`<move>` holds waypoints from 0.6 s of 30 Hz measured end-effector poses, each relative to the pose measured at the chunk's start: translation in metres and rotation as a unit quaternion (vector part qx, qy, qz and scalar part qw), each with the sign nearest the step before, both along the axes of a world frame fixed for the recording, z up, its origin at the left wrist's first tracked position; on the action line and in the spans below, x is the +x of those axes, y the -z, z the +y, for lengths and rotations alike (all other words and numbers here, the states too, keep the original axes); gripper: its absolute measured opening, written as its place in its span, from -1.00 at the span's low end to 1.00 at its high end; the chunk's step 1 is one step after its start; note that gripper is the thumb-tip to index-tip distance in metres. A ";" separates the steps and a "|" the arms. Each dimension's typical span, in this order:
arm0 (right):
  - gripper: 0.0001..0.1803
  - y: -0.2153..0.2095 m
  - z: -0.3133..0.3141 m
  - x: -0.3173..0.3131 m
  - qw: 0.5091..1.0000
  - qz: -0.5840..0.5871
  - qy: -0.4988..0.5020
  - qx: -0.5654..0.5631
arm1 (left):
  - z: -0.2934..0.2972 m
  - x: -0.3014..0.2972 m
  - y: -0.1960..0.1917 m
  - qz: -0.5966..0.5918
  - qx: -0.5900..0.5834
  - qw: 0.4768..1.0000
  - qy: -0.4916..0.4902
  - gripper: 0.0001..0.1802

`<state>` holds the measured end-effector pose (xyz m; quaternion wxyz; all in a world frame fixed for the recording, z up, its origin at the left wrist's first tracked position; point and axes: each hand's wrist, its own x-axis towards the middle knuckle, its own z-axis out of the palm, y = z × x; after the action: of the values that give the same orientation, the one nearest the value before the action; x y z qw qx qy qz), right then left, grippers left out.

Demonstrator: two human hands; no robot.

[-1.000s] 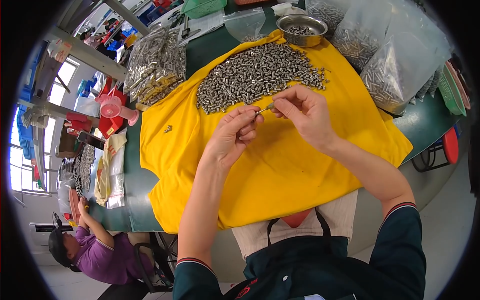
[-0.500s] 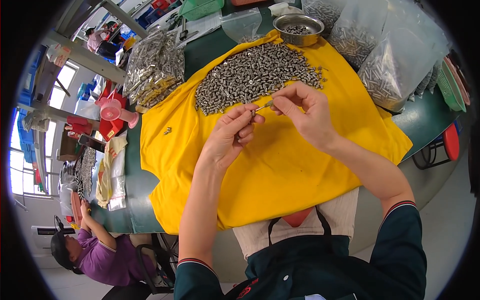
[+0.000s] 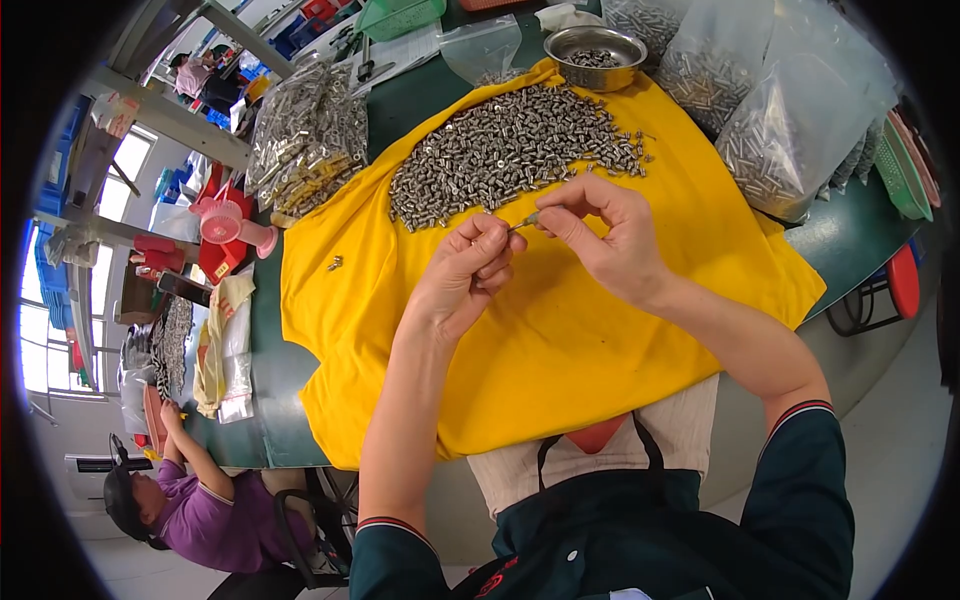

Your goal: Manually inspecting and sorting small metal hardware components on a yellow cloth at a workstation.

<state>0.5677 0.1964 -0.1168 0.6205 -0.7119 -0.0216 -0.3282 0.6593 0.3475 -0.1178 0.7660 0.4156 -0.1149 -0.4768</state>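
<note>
both hands (image 3: 470,275) (image 3: 605,235) unmoved, small metal pin (image 3: 524,221) pinched between fingers (over yellow cloth (image 3: 560,340))

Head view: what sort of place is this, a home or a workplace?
Most likely a small-parts assembly workshop. A heap of metal parts lies on a yellow cloth, clear bags of parts stand along the green table, and another person works at the same table.

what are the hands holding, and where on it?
Both hands, left and right, pinch one small metal part by its two ends, above the yellow cloth.
</note>
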 end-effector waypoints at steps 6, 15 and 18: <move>-0.94 0.000 0.000 -0.001 1.000 0.003 -0.004 -0.012 | 0.000 0.001 0.005 -0.019 -0.010 1.000 -0.017 -0.93; -0.93 0.002 -0.009 0.005 0.987 0.036 -0.010 0.153 | -0.002 -0.002 -0.004 -0.036 0.050 0.996 -0.061 -0.93; -0.93 0.006 -0.008 0.007 0.989 0.034 -0.011 0.142 | -0.002 -0.002 -0.005 -0.052 0.053 0.997 -0.038 -0.88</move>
<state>0.5743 0.1889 -0.1223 0.7190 -0.6274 0.0385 -0.2966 0.6578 0.3459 -0.1128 0.7536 0.4836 -0.1135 -0.4305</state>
